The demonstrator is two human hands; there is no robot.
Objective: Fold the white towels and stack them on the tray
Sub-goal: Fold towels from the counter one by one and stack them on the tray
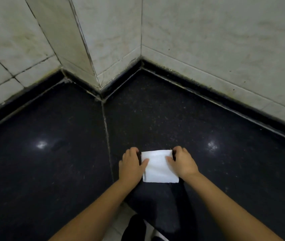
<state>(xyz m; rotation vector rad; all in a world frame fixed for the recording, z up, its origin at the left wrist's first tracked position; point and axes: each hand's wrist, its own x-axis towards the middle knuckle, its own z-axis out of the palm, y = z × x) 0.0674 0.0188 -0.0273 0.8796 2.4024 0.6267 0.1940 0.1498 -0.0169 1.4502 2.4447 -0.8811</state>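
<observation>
Head view looks down on a folded white towel (158,166) lying on a dark tray (139,158) whose edges barely show at the towel's far corners, on the black speckled tabletop (51,171). Left hand (131,164) and right hand (181,162) flank the towel, fingers curled over the tray's side edges, thumbs resting on the cloth. Pale tiled walls (208,40) rise behind.

Bare black counter (155,119) all around; tiled walls (208,40) behind.
</observation>
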